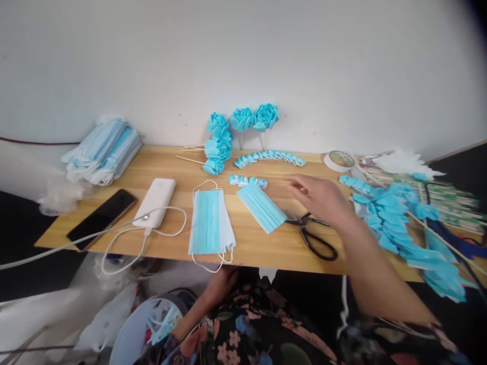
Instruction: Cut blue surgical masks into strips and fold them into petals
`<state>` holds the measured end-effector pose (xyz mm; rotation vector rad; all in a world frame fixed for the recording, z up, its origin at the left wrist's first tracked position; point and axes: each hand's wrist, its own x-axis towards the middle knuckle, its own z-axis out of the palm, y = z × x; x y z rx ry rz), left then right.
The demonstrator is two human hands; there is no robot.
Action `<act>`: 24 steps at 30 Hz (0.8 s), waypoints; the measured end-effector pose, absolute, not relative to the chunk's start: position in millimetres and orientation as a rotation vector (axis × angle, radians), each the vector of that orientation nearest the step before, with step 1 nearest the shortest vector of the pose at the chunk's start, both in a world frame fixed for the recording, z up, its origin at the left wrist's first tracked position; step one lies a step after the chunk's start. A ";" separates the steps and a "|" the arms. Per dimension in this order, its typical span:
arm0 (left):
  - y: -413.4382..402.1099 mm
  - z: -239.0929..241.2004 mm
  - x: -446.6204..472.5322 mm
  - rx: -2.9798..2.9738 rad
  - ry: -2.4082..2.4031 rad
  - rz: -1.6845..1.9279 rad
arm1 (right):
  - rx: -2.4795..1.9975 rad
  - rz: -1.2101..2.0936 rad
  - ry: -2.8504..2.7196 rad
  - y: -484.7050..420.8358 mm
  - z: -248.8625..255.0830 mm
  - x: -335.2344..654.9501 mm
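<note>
My right hand (319, 196) hovers over the wooden table (262, 243), fingers stretched out toward the left and blurred by motion, holding nothing. It is just above the black scissors (312, 234) and right of a folded blue mask piece (262, 206). A whole blue face mask (209, 223) lies near the front edge. My left hand (219, 285) is below the table edge by my lap, mostly hidden, its fingers not visible.
A stack of masks (103, 151) sits back left. A phone (102, 218) and white power bank (155, 202) with cable lie left. Blue mask flowers (243, 121) lean on the wall; folded petals (268, 157), a tape roll (340, 160) and petal strips (395, 223) lie right. A bin (148, 324) stands below.
</note>
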<state>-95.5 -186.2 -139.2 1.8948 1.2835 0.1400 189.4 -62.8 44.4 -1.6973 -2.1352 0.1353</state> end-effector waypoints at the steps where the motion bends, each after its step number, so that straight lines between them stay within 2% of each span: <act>1: -193.5 -129.8 -103.5 1.839 1.233 0.171 | -1.699 0.127 -2.155 -76.4 48.9 198.9; 5: -216.3 -65.9 -140.2 1.525 0.935 0.404 | -1.806 0.170 -2.340 -128.6 38.2 244.4; 9: -209.5 -15.0 -156.0 1.913 1.089 0.777 | -1.746 0.059 -2.461 -157.7 2.3 276.5; 12: -186.5 -9.3 -153.2 2.265 1.242 0.944 | -1.703 0.026 -2.466 -164.7 -12.4 281.4; 15: -165.0 -16.0 -148.8 2.486 1.334 0.787 | -1.704 0.012 -2.432 -165.2 -13.8 276.3; 24: -154.1 -20.2 -142.6 2.543 1.379 0.675 | -1.951 0.255 -2.011 -183.9 -18.5 290.2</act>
